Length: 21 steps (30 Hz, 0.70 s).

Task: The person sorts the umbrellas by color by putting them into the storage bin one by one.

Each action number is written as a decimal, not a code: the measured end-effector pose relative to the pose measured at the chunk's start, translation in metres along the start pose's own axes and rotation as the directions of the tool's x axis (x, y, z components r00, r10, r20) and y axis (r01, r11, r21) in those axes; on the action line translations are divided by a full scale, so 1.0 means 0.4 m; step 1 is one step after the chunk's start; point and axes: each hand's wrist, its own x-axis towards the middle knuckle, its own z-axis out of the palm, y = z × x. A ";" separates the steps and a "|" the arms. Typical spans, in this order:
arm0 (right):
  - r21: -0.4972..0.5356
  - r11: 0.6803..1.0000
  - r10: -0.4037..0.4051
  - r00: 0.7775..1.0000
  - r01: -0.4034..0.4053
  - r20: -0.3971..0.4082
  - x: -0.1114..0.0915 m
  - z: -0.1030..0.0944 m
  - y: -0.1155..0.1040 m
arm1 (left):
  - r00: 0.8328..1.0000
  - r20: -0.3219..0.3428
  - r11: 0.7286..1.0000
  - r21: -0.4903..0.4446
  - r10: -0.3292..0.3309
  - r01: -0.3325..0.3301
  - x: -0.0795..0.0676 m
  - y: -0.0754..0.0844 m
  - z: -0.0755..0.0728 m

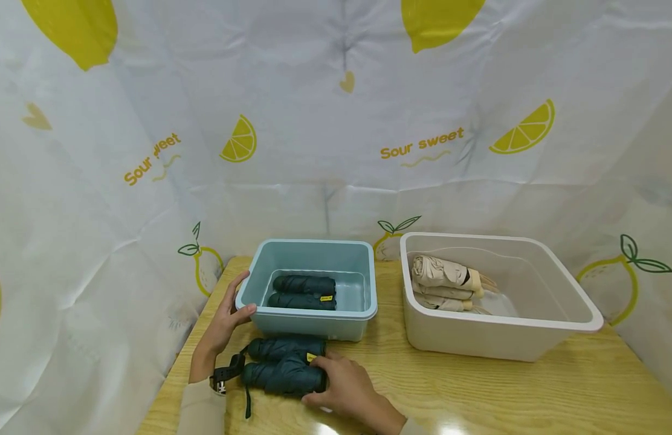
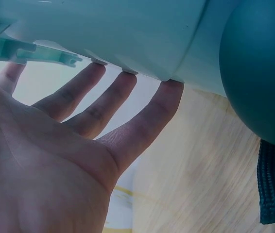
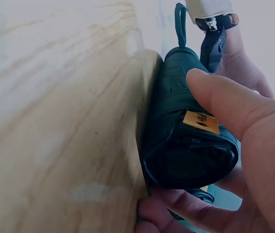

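Observation:
My left hand (image 1: 224, 323) rests at the left end of a light blue bin (image 1: 319, 326), thumb at its near rim. In the left wrist view, straight fingers (image 2: 147, 116) touch the bin's outer wall. Two folded dark green umbrellas lie side by side on the table before the bin. My right hand (image 1: 344, 383) grips the nearer umbrella (image 1: 278, 377) by its right end, thumb on one side and fingers on the other. Just beyond it is the second umbrella (image 1: 276, 348). In the right wrist view, a yellow tag (image 3: 200, 121) shows on the held umbrella (image 3: 181, 92).
Two more dark green umbrellas (image 1: 303, 284) lie inside the blue bin. A white bin (image 1: 477, 338) stands to the right, with several folded beige umbrellas (image 1: 439, 272) stacked at its left end. Behind the wooden table (image 1: 504, 393) hangs a lemon-print sheet (image 1: 314, 151).

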 end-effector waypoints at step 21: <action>0.281 0.960 -0.001 0.998 -0.017 0.064 0.012 -0.034 0.025 | 1.000 -0.004 1.000 -0.012 -0.018 0.018 -0.002 0.002 0.001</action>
